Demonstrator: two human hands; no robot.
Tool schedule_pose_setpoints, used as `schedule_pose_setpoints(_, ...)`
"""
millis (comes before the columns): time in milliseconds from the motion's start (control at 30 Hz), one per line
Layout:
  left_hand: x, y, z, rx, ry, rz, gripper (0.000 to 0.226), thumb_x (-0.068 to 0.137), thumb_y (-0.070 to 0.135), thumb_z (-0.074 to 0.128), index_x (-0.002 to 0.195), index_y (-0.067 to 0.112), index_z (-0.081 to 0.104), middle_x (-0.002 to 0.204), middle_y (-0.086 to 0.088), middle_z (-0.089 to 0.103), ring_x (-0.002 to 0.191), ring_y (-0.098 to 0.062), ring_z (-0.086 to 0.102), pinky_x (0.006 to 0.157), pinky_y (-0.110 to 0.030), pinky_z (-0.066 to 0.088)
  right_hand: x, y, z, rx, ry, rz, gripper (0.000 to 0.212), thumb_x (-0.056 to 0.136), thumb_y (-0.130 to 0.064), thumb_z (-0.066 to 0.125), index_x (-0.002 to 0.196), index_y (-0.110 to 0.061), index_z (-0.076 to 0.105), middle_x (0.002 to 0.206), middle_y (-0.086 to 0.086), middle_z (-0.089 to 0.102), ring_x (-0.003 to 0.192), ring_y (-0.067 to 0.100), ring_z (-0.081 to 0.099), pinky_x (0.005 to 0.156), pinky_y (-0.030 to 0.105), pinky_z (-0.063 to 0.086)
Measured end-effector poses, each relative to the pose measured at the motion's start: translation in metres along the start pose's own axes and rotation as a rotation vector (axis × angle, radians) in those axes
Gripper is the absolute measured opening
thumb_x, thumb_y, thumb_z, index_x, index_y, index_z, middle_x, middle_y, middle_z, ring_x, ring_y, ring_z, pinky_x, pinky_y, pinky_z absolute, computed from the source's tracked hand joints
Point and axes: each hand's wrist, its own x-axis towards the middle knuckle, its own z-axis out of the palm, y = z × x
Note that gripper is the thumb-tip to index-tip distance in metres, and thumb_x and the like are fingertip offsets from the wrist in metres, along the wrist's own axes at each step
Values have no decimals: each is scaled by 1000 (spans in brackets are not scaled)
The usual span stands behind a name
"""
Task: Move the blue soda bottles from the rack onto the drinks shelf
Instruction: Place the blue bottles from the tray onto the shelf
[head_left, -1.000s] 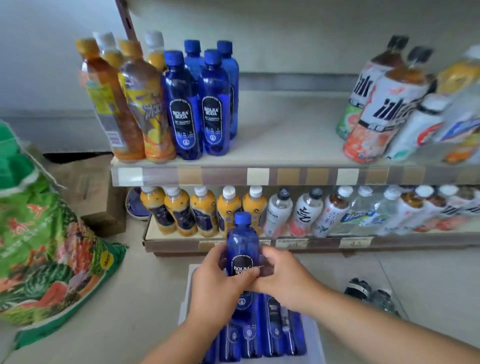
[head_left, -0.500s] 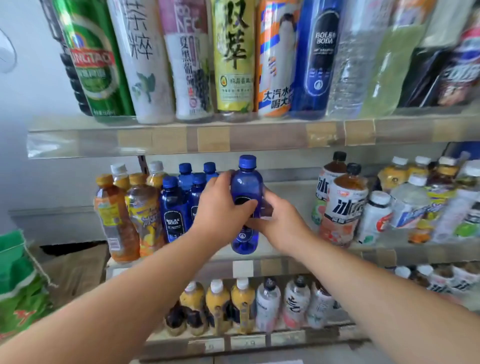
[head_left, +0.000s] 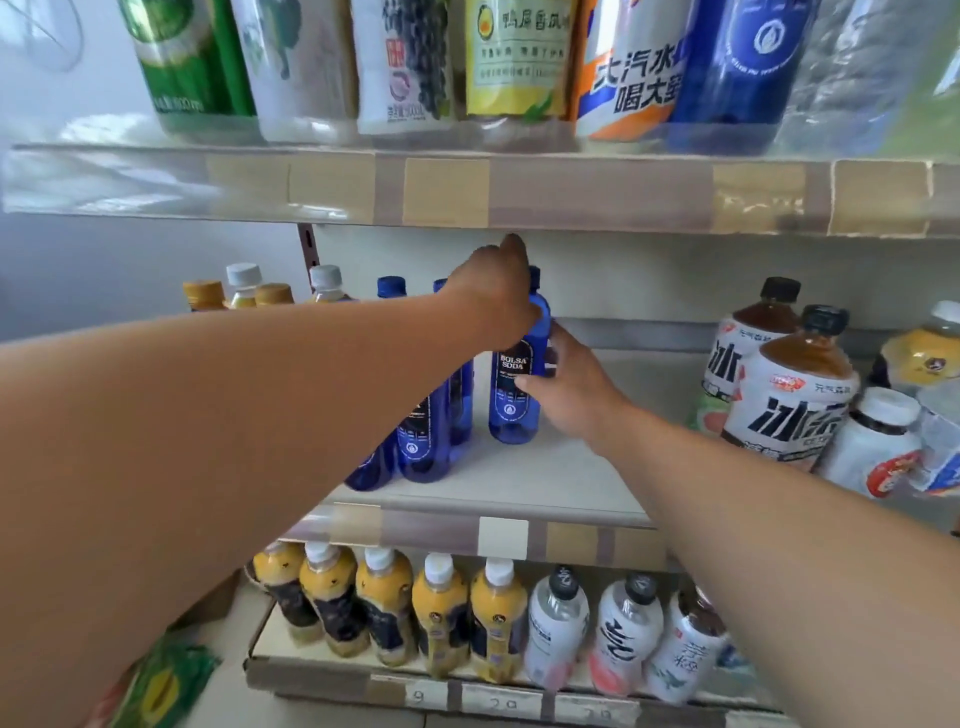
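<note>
Both hands grip 1 upright bottle (head_left: 517, 384): left hand (head_left: 496, 299) near its top, right hand (head_left: 571, 387) mid-body, apparently seated mid-shelf (head_left: 545, 467).

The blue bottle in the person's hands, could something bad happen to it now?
Maybe. The blue bottle sits close beside the other blue bottles, so a nudge from the left hand might knock them over. If the right hand lets go before it stands flat on the shelf, it could tip.

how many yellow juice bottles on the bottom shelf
5 yellow juice bottles side by side at the left of the bottom shelf: first, second, third, fourth, fifth. More may hide behind.
</note>
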Motion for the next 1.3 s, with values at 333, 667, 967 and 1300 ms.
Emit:
schedule_pose_setpoints(333, 14, -11, -1, 197, -74, 43, 31, 80, 38, 71, 94, 11, 64, 76, -1, 61, 68, -21, 60, 60, -27, 43, 11, 25, 16, 22, -112, 41, 58, 91, 0, 59, 141, -25, 46, 114, -2, 65, 106, 14, 63, 80, 20, 51)
schedule_pose_setpoints(667, -9, 1, 1, 297, 175, 63, 50, 83, 43, 61, 124, 16, 51, 114, -6, 60, 94, -30, 60, 71, -34, 46, -28, 14, 19, -16, 115, 46, 56, 90, -17, 67, 142, -14, 45, 131, 5, 61, 120, 15, 59, 105, 33, 46)
schedule_pose_setpoints(967, -234, -28, 111, -777, 279, -64, 11, 90, 6, 49, 88, 14, 55, 75, 10, 54, 68, -6, 49, 64, -21, 43, -209, 17, 48, 120, 106, -171, 10, 83, -10, 65, 76, -17, 65, 63, -11, 59, 59, -1, 52, 58, 16, 44)
schedule_pose_setpoints(1300, -397, -71, 298, -466, -597, -833, 10, 92, 15, 48, 86, 9, 53, 71, -5, 51, 60, -20, 46, 47, -23, 35, -334, 193, 131, -211, -446, 695, 4, 87, -18, 68, 89, -15, 66, 81, -4, 62, 80, 17, 59, 72, 24, 43)
